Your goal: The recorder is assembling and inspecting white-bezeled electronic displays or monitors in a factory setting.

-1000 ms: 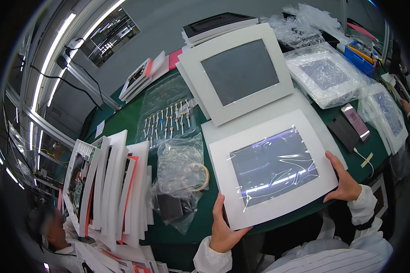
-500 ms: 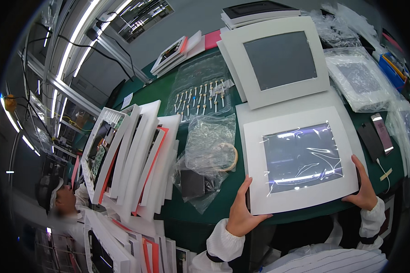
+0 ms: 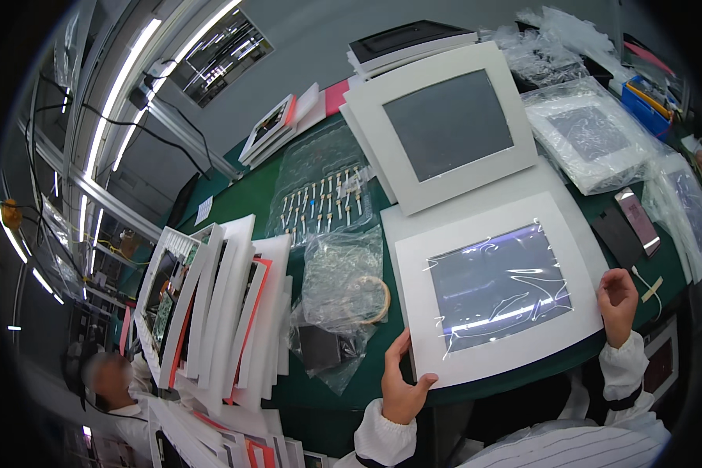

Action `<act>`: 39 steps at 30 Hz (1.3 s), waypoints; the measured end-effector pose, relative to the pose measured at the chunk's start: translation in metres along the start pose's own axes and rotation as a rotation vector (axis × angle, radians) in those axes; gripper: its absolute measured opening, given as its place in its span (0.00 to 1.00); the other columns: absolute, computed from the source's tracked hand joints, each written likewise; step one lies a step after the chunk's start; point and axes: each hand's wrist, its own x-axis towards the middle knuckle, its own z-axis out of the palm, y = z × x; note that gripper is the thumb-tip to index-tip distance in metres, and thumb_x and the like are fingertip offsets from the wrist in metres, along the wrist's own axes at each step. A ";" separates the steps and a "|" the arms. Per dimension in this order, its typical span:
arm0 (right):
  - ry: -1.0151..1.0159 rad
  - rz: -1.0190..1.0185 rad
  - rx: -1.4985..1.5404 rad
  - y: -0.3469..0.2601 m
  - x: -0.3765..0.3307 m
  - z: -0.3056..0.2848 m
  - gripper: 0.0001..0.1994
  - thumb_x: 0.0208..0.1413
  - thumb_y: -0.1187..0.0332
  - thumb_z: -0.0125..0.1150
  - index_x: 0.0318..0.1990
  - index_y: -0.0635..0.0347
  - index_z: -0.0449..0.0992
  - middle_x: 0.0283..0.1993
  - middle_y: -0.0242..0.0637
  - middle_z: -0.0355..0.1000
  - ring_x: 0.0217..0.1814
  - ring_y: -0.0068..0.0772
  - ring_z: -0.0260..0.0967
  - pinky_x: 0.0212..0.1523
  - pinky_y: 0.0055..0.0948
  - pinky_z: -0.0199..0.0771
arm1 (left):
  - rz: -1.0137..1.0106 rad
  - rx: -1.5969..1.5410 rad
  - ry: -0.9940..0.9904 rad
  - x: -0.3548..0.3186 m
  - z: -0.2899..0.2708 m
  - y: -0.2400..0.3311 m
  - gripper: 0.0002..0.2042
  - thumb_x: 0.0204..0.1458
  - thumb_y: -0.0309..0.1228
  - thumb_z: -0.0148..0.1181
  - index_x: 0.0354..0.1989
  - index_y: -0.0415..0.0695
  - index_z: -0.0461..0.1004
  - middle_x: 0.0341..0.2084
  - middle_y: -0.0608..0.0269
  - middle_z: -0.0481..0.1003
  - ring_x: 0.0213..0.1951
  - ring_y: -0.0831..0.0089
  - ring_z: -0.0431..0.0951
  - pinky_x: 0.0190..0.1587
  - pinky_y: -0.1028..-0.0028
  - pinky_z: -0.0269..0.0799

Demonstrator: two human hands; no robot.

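A white-framed display panel (image 3: 476, 361) lies on the bench before me, its dark screen covered by wrinkled clear film (image 3: 501, 287). My left hand (image 3: 402, 382) grips its near left corner, with fingers along the side edge and the thumb at the front. Beside the right edge, my right hand (image 3: 618, 306) is curled, its fingers bent toward the thumb. Whether anything is inside that curl cannot be made out. Behind the panel a second white-framed panel (image 3: 515, 160) with a grey screen leans back, and a white foam sheet (image 3: 550, 187) shows beneath both.
Stacked panels with foam sheets (image 3: 230, 312) stand at left. Bagged parts (image 3: 339, 288) and a clear tray of small connectors (image 3: 320, 195) lie between. To the right are a wrapped panel (image 3: 589, 136), a phone (image 3: 638, 222) and a white cable (image 3: 649, 288). A co-worker (image 3: 121, 386) is at far left.
My right hand has gone from spread along the panel's right edge to curled beside it. My left hand still holds the left corner. The whole view has shifted slightly.
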 end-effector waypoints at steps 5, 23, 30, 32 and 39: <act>0.037 0.039 0.072 -0.013 -0.002 0.003 0.09 0.42 0.82 0.56 0.33 0.63 0.66 0.31 0.30 0.62 0.34 0.18 0.60 0.37 0.17 0.59 | -0.010 -0.047 0.075 -0.002 0.004 0.000 0.30 0.50 0.43 0.57 0.54 0.34 0.56 0.53 0.49 0.62 0.54 0.62 0.63 0.58 0.67 0.55; 0.049 -0.034 0.149 -0.020 0.002 0.010 0.05 0.44 0.81 0.52 0.29 0.62 0.65 0.29 0.29 0.60 0.30 0.17 0.57 0.36 0.15 0.58 | -0.011 -0.088 0.072 -0.001 0.002 -0.002 0.23 0.53 0.38 0.53 0.50 0.34 0.59 0.53 0.44 0.60 0.55 0.61 0.63 0.57 0.67 0.55; 0.016 -0.023 0.103 -0.014 -0.002 0.003 0.07 0.43 0.83 0.52 0.29 0.62 0.65 0.30 0.30 0.59 0.33 0.18 0.57 0.39 0.16 0.57 | -0.023 -0.084 0.074 -0.002 0.002 -0.003 0.21 0.53 0.36 0.53 0.49 0.33 0.59 0.54 0.43 0.60 0.56 0.60 0.61 0.58 0.67 0.54; 0.009 -0.045 0.084 -0.016 -0.002 0.004 0.07 0.43 0.82 0.53 0.29 0.62 0.65 0.31 0.30 0.59 0.33 0.18 0.57 0.39 0.15 0.57 | -0.022 -0.090 0.076 -0.003 0.002 -0.003 0.21 0.53 0.36 0.53 0.49 0.33 0.59 0.54 0.43 0.60 0.56 0.60 0.62 0.58 0.67 0.54; 0.070 0.121 0.162 -0.020 -0.004 0.003 0.11 0.46 0.77 0.55 0.21 0.57 0.58 0.19 0.24 0.53 0.19 0.14 0.47 0.22 0.16 0.49 | -0.065 -0.084 0.093 -0.004 0.003 -0.001 0.16 0.53 0.28 0.52 0.48 0.34 0.61 0.54 0.44 0.60 0.56 0.61 0.62 0.58 0.67 0.54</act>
